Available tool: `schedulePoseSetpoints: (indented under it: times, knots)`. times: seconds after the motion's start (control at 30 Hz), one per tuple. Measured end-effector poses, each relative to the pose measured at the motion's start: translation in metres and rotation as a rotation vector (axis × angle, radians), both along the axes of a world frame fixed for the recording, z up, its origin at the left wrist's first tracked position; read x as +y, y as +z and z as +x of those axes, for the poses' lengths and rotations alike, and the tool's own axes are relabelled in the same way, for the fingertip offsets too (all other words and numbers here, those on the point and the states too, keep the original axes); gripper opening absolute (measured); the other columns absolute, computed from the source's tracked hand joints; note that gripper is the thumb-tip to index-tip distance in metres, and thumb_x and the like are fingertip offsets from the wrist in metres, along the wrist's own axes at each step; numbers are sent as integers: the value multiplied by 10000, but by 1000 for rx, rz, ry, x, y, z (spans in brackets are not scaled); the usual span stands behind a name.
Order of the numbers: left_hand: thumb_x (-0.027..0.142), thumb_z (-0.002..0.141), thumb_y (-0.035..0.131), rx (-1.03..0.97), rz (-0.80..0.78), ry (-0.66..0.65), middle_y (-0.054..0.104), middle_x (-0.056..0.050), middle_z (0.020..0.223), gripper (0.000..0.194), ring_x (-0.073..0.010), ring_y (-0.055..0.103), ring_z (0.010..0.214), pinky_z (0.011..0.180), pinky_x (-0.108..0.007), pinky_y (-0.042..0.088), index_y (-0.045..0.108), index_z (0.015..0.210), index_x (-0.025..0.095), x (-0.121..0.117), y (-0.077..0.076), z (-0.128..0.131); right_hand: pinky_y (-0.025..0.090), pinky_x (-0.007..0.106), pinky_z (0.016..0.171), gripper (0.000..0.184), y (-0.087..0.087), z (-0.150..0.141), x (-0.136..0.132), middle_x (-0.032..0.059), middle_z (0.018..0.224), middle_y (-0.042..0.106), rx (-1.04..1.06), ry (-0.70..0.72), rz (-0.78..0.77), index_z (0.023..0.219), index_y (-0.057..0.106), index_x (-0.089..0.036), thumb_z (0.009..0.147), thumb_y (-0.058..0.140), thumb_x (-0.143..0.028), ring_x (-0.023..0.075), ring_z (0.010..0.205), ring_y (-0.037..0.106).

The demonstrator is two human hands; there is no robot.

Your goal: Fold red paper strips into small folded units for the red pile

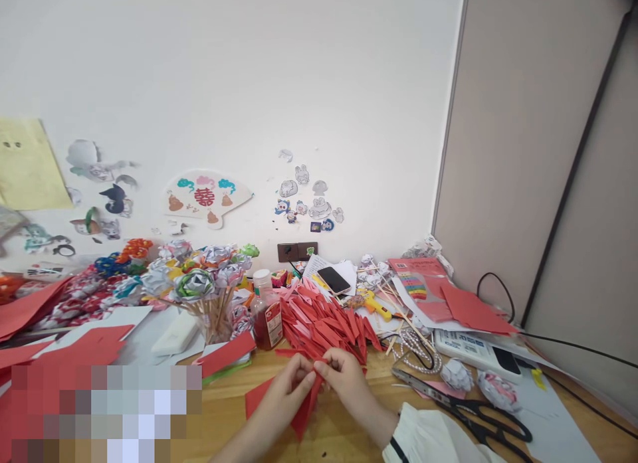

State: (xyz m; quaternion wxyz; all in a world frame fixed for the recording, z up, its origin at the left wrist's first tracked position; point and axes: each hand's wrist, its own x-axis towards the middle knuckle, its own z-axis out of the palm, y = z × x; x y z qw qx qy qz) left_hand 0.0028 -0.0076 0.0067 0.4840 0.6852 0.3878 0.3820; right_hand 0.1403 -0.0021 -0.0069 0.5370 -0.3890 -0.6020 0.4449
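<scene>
Both my hands meet over the wooden table (219, 416), near its front middle. A piece of red paper (302, 420) is pinched between them, with folded flaps hanging below. My left hand (295, 383) grips it from the left, fingers closed. My right hand (343, 380) pinches its upper part with thumb and fingertips. Just behind the hands lies a heap of folded red paper strips (319, 323). Another red sheet (226, 353) rests to the left of my left hand. The exact fold between my fingertips is partly hidden.
Black-handled scissors (478, 416) lie at right, near a patterned cord (419, 350). Behind are a bottle of red liquid (266, 317), a phone (333, 280) and a yellow glue gun (373, 305). Paper flowers (194, 283) on sticks stand at left. A blurred patch covers the lower left.
</scene>
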Motion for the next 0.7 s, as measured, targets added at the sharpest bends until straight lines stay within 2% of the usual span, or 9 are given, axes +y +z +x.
schedulePoseSetpoints:
  times: [0.17, 0.43, 0.7]
  knots:
    - [363, 738, 484, 22, 80, 13, 509, 24, 603, 218, -101, 476, 566, 544, -197, 373, 446, 653, 166, 0, -2, 1, 267, 185, 407, 326, 0, 1, 1, -63, 440, 390, 20, -14, 1, 573, 444, -155, 694, 526, -446, 65, 400, 359]
    - [401, 764, 422, 54, 12, 26, 546, 30, 516, 240, -107, 515, 458, 458, -198, 380, 429, 668, 181, 1, -5, 2, 252, 184, 398, 325, -5, 0, 2, -64, 426, 381, 11, 5, -18, 634, 501, -144, 717, 490, -458, 64, 390, 341]
    - [452, 749, 408, 42, -22, 24, 540, 38, 477, 278, -108, 516, 375, 364, -187, 357, 400, 659, 189, 0, -6, 4, 251, 191, 425, 347, 3, 0, -3, -61, 444, 361, -8, 13, 5, 568, 462, -152, 741, 457, -452, 68, 420, 336]
